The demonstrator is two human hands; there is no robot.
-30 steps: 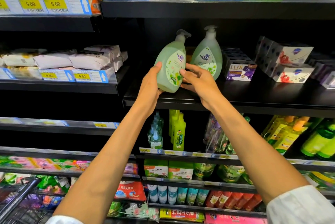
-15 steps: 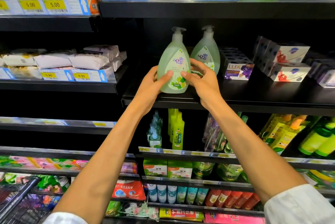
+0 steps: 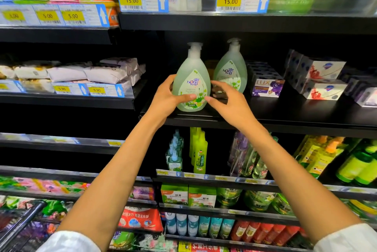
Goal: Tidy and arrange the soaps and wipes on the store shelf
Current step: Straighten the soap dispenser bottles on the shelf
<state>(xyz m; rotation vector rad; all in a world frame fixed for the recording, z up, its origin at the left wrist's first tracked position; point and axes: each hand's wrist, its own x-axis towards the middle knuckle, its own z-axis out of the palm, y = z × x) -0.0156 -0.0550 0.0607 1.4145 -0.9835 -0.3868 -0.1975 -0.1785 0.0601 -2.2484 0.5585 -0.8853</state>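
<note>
left of the front soap bottle (image 3: 191,86), soft white wipe packs (image 3: 81,73) lie stacked flat on their own shelf, and the left hand (image 3: 166,98) curls around that bottle's left side, thumb across the label. the bottle, a smooth translucent green teardrop, stands upright at the black shelf (image 3: 285,117) edge, long axis vertical, pump on top, label facing out. on its right the right hand (image 3: 230,102) has loosely spread fingers, thumb tip at the bottle; further right stand a matching second bottle (image 3: 231,68) and rectangular lux soap boxes (image 3: 265,86).
</note>
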